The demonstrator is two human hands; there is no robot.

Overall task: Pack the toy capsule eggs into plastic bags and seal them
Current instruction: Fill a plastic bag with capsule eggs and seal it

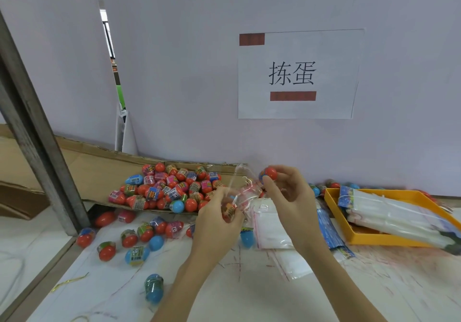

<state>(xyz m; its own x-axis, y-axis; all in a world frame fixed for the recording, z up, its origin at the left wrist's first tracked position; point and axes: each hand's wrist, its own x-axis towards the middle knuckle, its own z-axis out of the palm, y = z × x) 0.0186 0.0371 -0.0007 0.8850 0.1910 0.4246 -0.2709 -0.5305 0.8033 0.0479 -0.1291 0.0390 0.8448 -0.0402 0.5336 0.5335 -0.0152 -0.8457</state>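
While the left hand point(219, 211) curls round the lower part of a clear plastic bag point(240, 192), gripping it with at least one capsule egg already inside, the right hand point(287, 194) holds a red-and-blue egg point(269, 175) pinched between thumb and fingertips just beside the bag's upper end. That bag runs slantwise, its long axis rising from the left hand up and away toward the wall, with the crumpled mouth at the top. The pinched egg lies roughly level, red end turned to the right, away from the bag, and blue end toward it. Left of the bag, a heap of eggs point(172, 189) sits on a flattened cardboard sheet point(99, 169), and more eggs are scattered on the counter point(199, 291) below it. Just under the bag lies a stack of empty bags point(269, 224). Well to the right of the bag stands a yellow tray point(335, 206) holding white bundles.
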